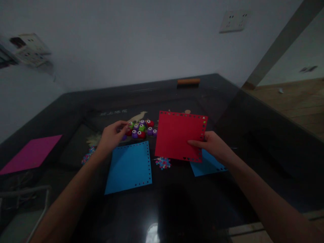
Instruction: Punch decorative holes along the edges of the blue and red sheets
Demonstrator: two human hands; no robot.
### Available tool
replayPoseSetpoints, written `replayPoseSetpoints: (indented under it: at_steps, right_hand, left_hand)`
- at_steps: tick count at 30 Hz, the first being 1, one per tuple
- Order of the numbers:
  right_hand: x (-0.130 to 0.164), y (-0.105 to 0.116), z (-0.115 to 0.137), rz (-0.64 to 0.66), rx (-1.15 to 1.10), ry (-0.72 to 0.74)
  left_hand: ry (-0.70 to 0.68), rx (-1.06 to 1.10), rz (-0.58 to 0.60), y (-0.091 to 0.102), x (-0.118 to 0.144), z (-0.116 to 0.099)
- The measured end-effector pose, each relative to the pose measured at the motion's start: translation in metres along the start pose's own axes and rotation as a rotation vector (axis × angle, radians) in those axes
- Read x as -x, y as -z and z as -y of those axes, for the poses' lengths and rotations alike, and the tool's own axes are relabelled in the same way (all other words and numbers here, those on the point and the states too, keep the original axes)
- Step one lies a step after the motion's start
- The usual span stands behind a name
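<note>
My right hand (214, 145) grips a red paper sheet (178, 136) by its right edge, thumb on the front, holding it tilted above the table. Small cut-out holes run along its top, right and part of its bottom edge. Curled fingers of my left hand (113, 135) reach the left end of a cluster of small round craft punches (141, 128), purple, green and red, each with an eye; what lies between the fingertips is hidden. Below this hand lies a blue paper sheet (129, 168) with holes along its top, right and part of its bottom edge.
A second blue sheet (209, 164) lies partly under the red one. Confetti piles (163, 163) dot the dark glossy table (162, 202). A magenta sheet (32, 153) lies far left. An orange-brown bar (188, 81) sits at the back, near the wall (141, 44).
</note>
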State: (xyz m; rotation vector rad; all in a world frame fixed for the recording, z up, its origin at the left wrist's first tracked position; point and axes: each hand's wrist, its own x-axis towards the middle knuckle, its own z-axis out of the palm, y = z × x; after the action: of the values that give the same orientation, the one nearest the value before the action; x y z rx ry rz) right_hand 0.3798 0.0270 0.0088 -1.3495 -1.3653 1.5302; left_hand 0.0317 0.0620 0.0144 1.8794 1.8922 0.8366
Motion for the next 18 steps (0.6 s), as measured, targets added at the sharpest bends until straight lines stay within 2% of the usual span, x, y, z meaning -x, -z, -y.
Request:
replayPoseSetpoints:
  at_steps: [4,8,14,18]
  right_hand:
    - [0.000,0.000,0.003,0.003,-0.010,-0.008]
    - [0.000,-0.001,0.003,-0.016,-0.005,0.000]
    - [-0.003,0.000,-0.003,-0.024,0.001,0.012]
    - [-0.002,0.001,-0.003,-0.018,0.014,0.010]
  left_hand:
    - [0.058,-0.259,-0.015,0.023,-0.008,0.017]
    - [0.081,-0.442,0.117,0.034,-0.011,0.033]
    - [0.192,-0.670,0.333,0.025,-0.010,0.040]
    - [0.169,-0.694,0.379,0.017,-0.008,0.035]
